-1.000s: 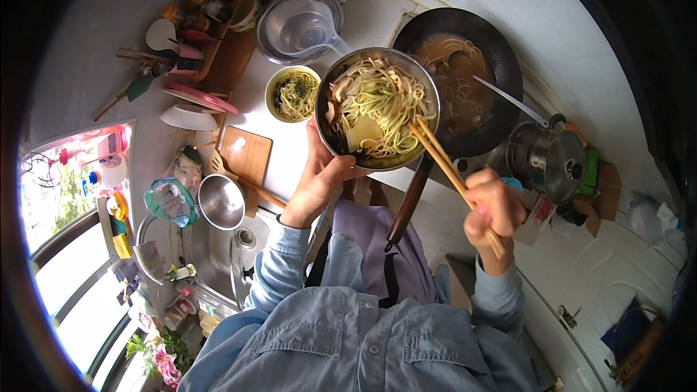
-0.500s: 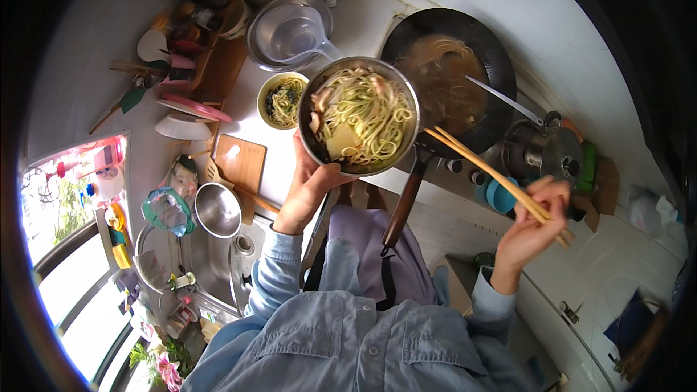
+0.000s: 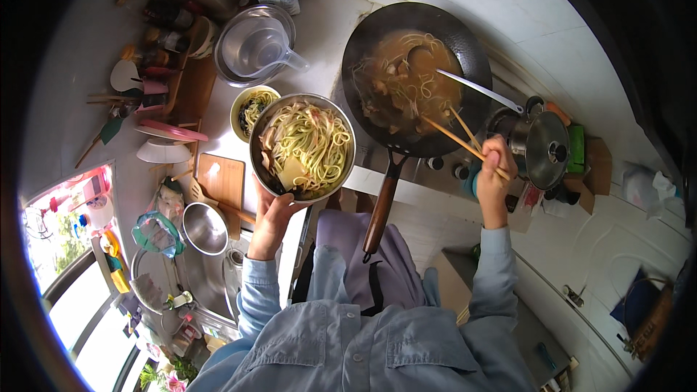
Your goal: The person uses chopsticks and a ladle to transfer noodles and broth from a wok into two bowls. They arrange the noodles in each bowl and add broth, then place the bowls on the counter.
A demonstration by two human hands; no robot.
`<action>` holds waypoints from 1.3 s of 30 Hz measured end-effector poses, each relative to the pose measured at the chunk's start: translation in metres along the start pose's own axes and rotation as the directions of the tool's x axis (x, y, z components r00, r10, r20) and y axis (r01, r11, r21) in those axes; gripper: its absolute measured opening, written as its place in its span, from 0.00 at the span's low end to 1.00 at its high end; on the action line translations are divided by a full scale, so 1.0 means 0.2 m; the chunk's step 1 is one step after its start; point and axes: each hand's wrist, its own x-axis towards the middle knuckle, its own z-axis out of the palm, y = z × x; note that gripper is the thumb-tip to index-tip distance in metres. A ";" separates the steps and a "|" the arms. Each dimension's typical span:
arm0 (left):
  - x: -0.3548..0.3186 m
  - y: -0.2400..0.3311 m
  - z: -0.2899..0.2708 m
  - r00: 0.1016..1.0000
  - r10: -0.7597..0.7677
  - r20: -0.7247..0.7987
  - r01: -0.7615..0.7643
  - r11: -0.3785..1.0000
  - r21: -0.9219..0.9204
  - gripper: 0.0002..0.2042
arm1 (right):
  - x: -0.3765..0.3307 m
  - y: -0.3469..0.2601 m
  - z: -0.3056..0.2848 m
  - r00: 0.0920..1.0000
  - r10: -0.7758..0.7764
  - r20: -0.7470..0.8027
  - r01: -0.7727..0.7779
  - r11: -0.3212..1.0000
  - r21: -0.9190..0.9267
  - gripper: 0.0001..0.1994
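Noodles (image 3: 312, 141), pale yellow and heaped in a round steel bowl (image 3: 263, 167), sit just above the left hand (image 3: 272, 212), which cups the bowl's near rim from below. The right hand (image 3: 496, 174) pinches wooden chopsticks (image 3: 459, 134) whose tips now dip into the brothy black wok (image 3: 465, 43), where half a second ago they hung clear. One-handed, the bowl could tip and spill.

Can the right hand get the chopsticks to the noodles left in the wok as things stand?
Probably yes. The right hand holds the chopsticks with tips already over the wok, and nothing covers the noodles; the ladle lies to one side.
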 end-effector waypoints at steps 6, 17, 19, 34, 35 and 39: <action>-0.02 -0.02 0.04 0.997 0.003 -0.077 0.000 1.000 0.029 0.37 | 0.07 0.09 0.20 0.989 -0.048 0.140 0.048 0.999 0.006 0.10; -0.01 -0.04 0.05 0.998 -0.035 -0.049 0.034 0.999 -0.006 0.39 | 0.15 -0.02 0.55 0.971 0.233 0.059 -0.240 0.940 0.243 0.04; -0.01 -0.05 0.04 0.998 -0.037 -0.057 0.037 0.999 -0.013 0.39 | 0.19 -0.02 0.62 0.963 0.268 0.034 -0.266 0.917 0.299 0.05; 0.01 -0.07 0.01 0.997 -0.010 -0.074 0.010 1.000 -0.009 0.37 | 0.30 0.02 0.41 0.800 0.509 0.318 -0.593 0.586 0.553 0.11; 0.02 -0.07 0.01 0.997 -0.012 -0.076 0.012 1.000 -0.009 0.37 | 0.26 0.03 0.37 0.865 0.435 0.249 -0.499 0.697 0.515 0.12; 0.02 -0.05 0.03 0.998 -0.014 -0.068 0.013 1.000 -0.019 0.37 | 0.18 -0.06 0.21 0.998 -0.025 0.063 0.014 0.986 0.167 0.13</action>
